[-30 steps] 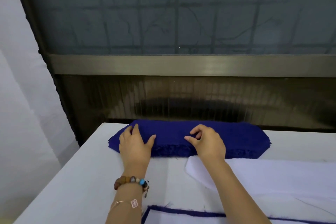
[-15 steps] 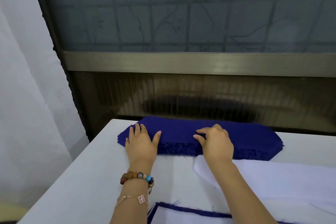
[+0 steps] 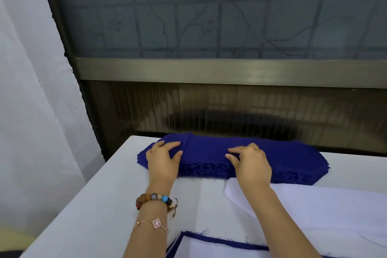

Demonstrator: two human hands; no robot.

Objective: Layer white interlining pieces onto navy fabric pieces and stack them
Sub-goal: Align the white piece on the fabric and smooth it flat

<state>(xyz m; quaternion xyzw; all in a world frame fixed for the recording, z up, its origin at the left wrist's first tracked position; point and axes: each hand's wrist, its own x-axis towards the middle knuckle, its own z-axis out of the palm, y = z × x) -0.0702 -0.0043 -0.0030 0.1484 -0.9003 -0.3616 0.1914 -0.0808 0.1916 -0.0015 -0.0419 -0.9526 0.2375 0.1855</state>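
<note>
head view: left hand (image 3: 163, 162) lies flat, fingers spread, on the left end of the navy fabric stack (image 3: 293, 158); right hand (image 3: 252, 164) curls, thumb and forefinger pinching its top layer mid-stack. the stack sits at the far edge of the tabletop (image 3: 100, 205), white interlining (image 3: 326, 211) just in front, rightward.

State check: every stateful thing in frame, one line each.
left hand: flat on navy stack, fingers straight
right hand: on navy stack, thumb and forefinger nearly meeting, pinch unclear
navy stack: piled, front edge frayed, top layer ridged beside left hand
white interlining: flat on table, unlayered
layered piece: white on navy, flat, nearest the person
</note>
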